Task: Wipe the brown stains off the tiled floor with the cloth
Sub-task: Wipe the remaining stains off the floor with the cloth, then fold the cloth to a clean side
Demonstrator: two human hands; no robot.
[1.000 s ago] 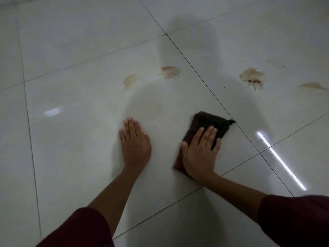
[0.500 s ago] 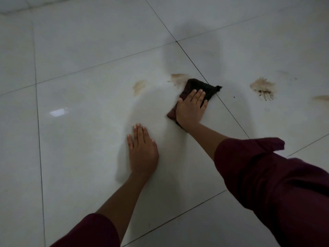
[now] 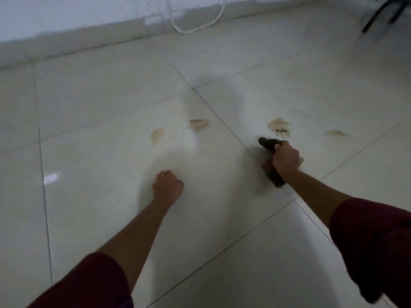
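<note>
cloth (image 3: 270,145): mostly hidden inside right hand (image 3: 286,160); only a dark end in front of the fist and a bunch below the wrist show
right fingers: curled under, out of view
left hand (image 3: 168,186): fingers tucked under, can't tell whether it touches the floor (image 3: 100,196)
hose (image 3: 193,27): clear loop, cut by top edge
chair legs (image 3: 382,12): dark, blurred, cut at top-right corner
sleeves (image 3: 373,245): cut by bottom and right edges

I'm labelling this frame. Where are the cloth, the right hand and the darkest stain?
cloth (image 3: 268,143): head view, on the bunched end sticking out past the fingers.
right hand (image 3: 286,160): head view, on the back of the hand.
darkest stain (image 3: 279,126): head view, on its middle.
</note>
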